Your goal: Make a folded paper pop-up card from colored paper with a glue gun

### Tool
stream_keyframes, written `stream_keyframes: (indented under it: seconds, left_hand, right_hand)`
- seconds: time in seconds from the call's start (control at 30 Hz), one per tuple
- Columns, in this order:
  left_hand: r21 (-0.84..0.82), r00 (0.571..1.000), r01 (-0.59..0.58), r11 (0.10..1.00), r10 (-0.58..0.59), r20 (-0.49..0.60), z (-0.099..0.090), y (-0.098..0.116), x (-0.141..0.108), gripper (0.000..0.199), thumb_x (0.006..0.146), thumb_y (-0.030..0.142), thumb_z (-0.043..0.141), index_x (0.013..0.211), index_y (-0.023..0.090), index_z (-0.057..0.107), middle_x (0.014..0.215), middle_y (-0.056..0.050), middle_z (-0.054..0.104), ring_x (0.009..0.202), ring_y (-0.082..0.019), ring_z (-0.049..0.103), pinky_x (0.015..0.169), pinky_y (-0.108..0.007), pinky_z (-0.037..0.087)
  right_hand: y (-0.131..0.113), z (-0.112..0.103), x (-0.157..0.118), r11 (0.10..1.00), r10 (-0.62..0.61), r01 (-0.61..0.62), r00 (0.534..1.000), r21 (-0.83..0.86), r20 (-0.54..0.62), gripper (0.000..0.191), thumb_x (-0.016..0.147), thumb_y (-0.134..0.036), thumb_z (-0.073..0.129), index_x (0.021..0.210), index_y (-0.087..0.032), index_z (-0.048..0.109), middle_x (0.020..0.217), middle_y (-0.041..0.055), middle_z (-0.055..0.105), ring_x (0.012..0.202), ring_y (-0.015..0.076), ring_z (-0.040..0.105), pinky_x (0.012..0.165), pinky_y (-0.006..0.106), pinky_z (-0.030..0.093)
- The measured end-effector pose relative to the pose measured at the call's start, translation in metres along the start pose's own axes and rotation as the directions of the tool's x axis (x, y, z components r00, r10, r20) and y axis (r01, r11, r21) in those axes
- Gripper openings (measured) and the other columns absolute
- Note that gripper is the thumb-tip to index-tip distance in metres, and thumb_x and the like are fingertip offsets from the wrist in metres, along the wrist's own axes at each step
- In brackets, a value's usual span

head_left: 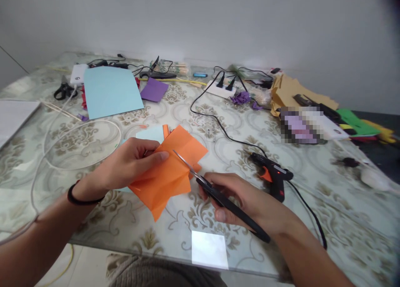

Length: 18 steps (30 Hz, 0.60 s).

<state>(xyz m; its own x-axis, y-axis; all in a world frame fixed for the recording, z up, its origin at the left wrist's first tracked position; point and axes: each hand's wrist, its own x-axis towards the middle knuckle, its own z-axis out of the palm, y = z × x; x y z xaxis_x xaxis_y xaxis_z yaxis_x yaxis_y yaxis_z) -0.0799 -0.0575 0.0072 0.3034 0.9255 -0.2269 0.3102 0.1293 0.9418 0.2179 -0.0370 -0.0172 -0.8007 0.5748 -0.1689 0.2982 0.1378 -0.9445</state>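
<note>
Pinched between the thumb and fingers of my left hand (133,160) is a creased sheet of orange paper (165,180). Its right side has a notch cut into it. My right hand (234,197) grips a pair of scissors (225,201) with black handles and metal blades. One blade lies across the top of the orange paper, at the notch; the other blade is partly hidden beneath. Under and behind my left hand lies a light blue piece of paper (150,133), mostly covered.
A black glue gun (271,170) with an orange trigger lies right of my right hand, its cord trailing forward. Behind are a large light blue sheet (114,93), a purple square (154,90) and a white power strip (218,89). A white cable (118,139) loops at left.
</note>
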Motion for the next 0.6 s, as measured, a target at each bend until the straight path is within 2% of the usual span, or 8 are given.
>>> stream_keyframes:
  seconds: [0.17, 0.4, 0.6]
  left_hand:
    - [0.054, 0.999, -0.011, 0.998, 0.012, -0.029, 0.0020, -0.0005, 0.0003, 0.046, 0.097, 0.053, 0.064, 0.068, 0.019, 0.055, 0.057, 0.005, 0.036, 0.047, -0.007, 0.028, 0.039, -0.021, 0.017]
    - [0.046, 0.998, -0.002, 0.999, 0.005, -0.069, 0.0029, 0.0016, 0.0001, 0.047, 0.094, 0.052, 0.067, 0.064, 0.020, 0.049, 0.055, 0.006, 0.037, 0.045, -0.007, 0.028, 0.038, -0.020, 0.016]
    - [0.070, 0.998, -0.010, 0.997, 0.015, -0.059, 0.0028, 0.0014, 0.0002, 0.047, 0.095, 0.053, 0.065, 0.066, 0.020, 0.050, 0.057, 0.005, 0.037, 0.046, -0.007, 0.029, 0.039, -0.020, 0.017]
  right_hand:
    - [-0.0031, 0.0009, 0.0011, 1.000, 0.003, -0.003, 1.000, -0.018, 0.013, 0.051, 0.089, -0.071, 0.070, 0.095, -0.021, 0.063, 0.086, 0.0019, 0.058, 0.072, 0.0169, 0.052, 0.061, 0.029, 0.042]
    - [-0.0003, 0.0007, 0.0024, 0.999, -0.007, 0.008, 1.000, -0.043, 0.016, 0.063, 0.086, -0.083, 0.065, 0.095, -0.021, 0.063, 0.088, 0.0025, 0.059, 0.073, 0.0171, 0.052, 0.060, 0.029, 0.041]
    - [-0.0006, 0.0012, 0.0027, 0.998, -0.005, 0.006, 1.000, -0.057, 0.016, 0.062, 0.088, -0.081, 0.065, 0.098, -0.020, 0.063, 0.091, 0.0042, 0.062, 0.075, 0.0182, 0.056, 0.062, 0.029, 0.043]
